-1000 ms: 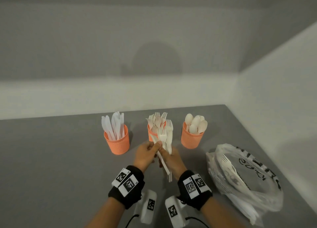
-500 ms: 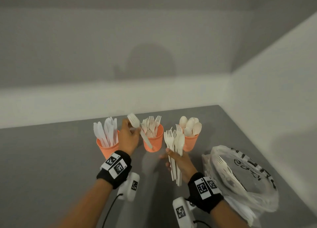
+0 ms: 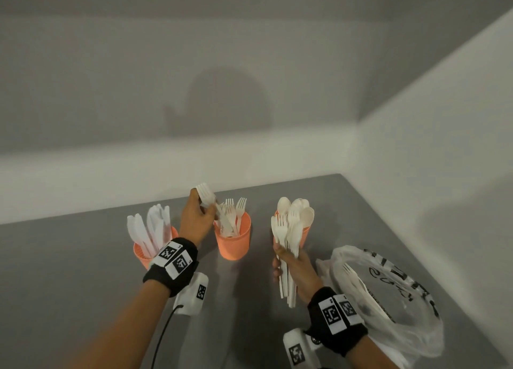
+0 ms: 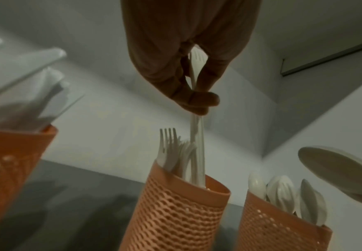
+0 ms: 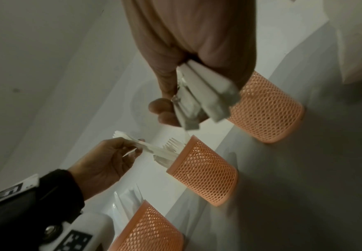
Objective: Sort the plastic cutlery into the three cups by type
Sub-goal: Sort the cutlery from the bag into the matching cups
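Three orange mesh cups stand in a row on the grey table: a knife cup (image 3: 143,253), a fork cup (image 3: 234,242) and a spoon cup (image 3: 305,234). My left hand (image 3: 195,219) pinches a white fork (image 3: 206,198) by its neck, tines up, with the handle reaching down into the fork cup (image 4: 182,212). The same fork (image 4: 195,129) runs from my fingers into that cup in the left wrist view. My right hand (image 3: 291,268) grips a bundle of forks and spoons (image 3: 287,235) upright, just in front of the spoon cup. The bundle's handle ends (image 5: 206,101) stick out below my fist.
A crumpled clear plastic bag (image 3: 388,293) with more white cutlery inside lies at the right, close to my right wrist. White walls close off the table at the back and right. Bare grey table (image 3: 69,285) stretches to the left.
My left hand has carried the single fork from beside the knife cup over to the fork cup and lowered its handle in. The right hand's bundle has shifted right, in front of the spoon cup.
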### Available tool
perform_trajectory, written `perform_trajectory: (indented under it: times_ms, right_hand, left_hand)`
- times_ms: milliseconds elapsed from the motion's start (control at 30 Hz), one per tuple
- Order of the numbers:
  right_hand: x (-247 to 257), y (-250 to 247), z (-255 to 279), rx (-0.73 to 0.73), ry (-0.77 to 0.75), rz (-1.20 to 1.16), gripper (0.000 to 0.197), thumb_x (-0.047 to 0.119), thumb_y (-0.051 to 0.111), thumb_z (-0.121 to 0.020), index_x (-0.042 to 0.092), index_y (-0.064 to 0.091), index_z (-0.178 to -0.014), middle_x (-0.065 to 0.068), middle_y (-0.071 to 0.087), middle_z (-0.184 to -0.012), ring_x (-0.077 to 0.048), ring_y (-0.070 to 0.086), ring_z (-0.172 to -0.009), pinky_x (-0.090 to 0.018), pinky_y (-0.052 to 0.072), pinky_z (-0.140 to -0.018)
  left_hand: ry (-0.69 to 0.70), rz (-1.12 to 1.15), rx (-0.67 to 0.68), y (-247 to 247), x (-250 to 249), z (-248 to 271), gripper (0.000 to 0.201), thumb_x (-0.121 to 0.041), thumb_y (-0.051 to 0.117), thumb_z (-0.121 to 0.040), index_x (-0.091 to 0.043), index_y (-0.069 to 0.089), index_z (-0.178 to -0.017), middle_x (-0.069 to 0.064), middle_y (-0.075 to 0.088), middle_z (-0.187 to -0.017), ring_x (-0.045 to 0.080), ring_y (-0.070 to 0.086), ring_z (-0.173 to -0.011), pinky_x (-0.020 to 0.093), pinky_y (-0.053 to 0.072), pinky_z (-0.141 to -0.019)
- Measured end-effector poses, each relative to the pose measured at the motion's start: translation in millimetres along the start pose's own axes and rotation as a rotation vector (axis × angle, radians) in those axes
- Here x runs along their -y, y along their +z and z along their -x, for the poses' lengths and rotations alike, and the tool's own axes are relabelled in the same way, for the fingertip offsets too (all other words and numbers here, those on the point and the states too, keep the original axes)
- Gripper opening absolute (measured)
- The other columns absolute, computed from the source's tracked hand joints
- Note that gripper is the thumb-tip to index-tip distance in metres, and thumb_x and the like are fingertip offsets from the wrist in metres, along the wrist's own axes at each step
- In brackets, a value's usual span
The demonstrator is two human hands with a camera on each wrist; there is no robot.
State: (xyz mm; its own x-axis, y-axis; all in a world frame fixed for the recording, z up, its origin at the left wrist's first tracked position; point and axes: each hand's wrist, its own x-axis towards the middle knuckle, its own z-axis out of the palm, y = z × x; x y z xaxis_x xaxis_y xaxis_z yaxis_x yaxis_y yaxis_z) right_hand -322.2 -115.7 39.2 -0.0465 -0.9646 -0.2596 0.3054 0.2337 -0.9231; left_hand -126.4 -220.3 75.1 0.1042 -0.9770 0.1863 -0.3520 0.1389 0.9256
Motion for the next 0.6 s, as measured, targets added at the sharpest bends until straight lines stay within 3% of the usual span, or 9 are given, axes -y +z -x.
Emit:
perform_trajectory:
  times_ms: [100, 200, 267, 333, 433, 533, 600]
  right_hand:
    - [-0.1, 3.4, -5.3, -0.001, -0.006, 0.035, 0.010, 0.017, 0.053, -0.093, 0.009, 0.052, -0.100, -0.005, 0.051, -0.057, -0.012, 0.049, -0.044, -0.025, 0.046, -0.044]
    - [-0.3, 5.3, -8.7, -0.001, -0.006, 0.037, 0.012, 0.017, 0.052, -0.093, 0.011, 0.052, -0.103, -0.005, 0.052, -0.058, -0.012, 0.050, -0.044, -0.024, 0.046, -0.043]
    - [-0.9, 6.2, -9.4, 0.000, -0.004, 0.036, 0.012, 0.017, 0.052, -0.093, 0.012, 0.053, -0.104, -0.005, 0.052, -0.058, -0.011, 0.050, -0.043, -0.023, 0.046, -0.043]
    - [-0.5, 6.9, -9.1, 0.002, -0.006, 0.033, 0.008, 0.017, 0.052, -0.094, 0.014, 0.054, -0.101, -0.004, 0.052, -0.058, -0.011, 0.050, -0.043, -0.023, 0.046, -0.043]
    - [0.8, 7.4, -9.1, -0.001, -0.007, 0.018, 0.009, 0.018, 0.053, -0.093, 0.015, 0.055, -0.101, -0.004, 0.053, -0.058, -0.011, 0.050, -0.043, -0.023, 0.046, -0.043]
    - [3.1, 7.5, -9.0, 0.000, -0.013, 0.022, 0.009, 0.020, 0.053, -0.093, 0.015, 0.055, -0.100, -0.004, 0.054, -0.058, -0.011, 0.050, -0.043, -0.023, 0.046, -0.043]
    - [4.4, 7.6, -8.5, 0.004, -0.006, 0.023, 0.008, 0.021, 0.051, -0.094, 0.014, 0.055, -0.097, -0.004, 0.055, -0.059, -0.012, 0.051, -0.043, -0.023, 0.046, -0.043]
  left_hand:
    - [-0.092, 0.089, 0.041, 7.9, 0.0, -5.7, 0.017, 0.001, 0.042, -0.082, -0.015, 0.046, -0.085, 0.027, 0.063, -0.092, 0.040, 0.065, -0.073, 0.049, 0.054, -0.066]
    - [-0.131, 0.086, 0.101, 14.7, -4.1, -11.5, 0.011, -0.006, 0.044, -0.074, -0.017, 0.045, -0.075, 0.026, 0.061, -0.087, 0.040, 0.064, -0.073, 0.056, 0.055, -0.070]
    - [-0.175, 0.067, 0.157, 20.3, -11.5, -13.1, 0.011, -0.005, 0.049, -0.080, -0.014, 0.044, -0.076, 0.022, 0.058, -0.081, 0.031, 0.061, -0.067, 0.048, 0.054, -0.067]
    - [-0.177, 0.005, 0.192, 27.0, -15.9, -15.6, 0.013, -0.017, 0.055, -0.085, -0.010, 0.044, -0.081, 0.016, 0.057, -0.077, 0.023, 0.056, -0.061, 0.034, 0.050, -0.058]
    - [-0.048, -0.151, 0.191, 32.5, -16.5, -19.0, 0.025, -0.033, 0.051, -0.092, -0.009, 0.043, -0.090, 0.013, 0.064, -0.081, 0.023, 0.057, -0.068, 0.029, 0.044, -0.062]
    - [0.126, -0.258, 0.220, 37.6, -11.6, -21.5, 0.003, -0.015, 0.041, -0.096, -0.013, 0.041, -0.096, 0.015, 0.067, -0.080, 0.025, 0.058, -0.066, 0.029, 0.043, -0.065]
    - [0.209, -0.368, 0.270, 42.9, -8.7, -24.0, 0.006, -0.010, 0.037, -0.095, -0.013, 0.043, -0.096, 0.017, 0.067, -0.080, 0.029, 0.059, -0.066, 0.037, 0.048, -0.065]
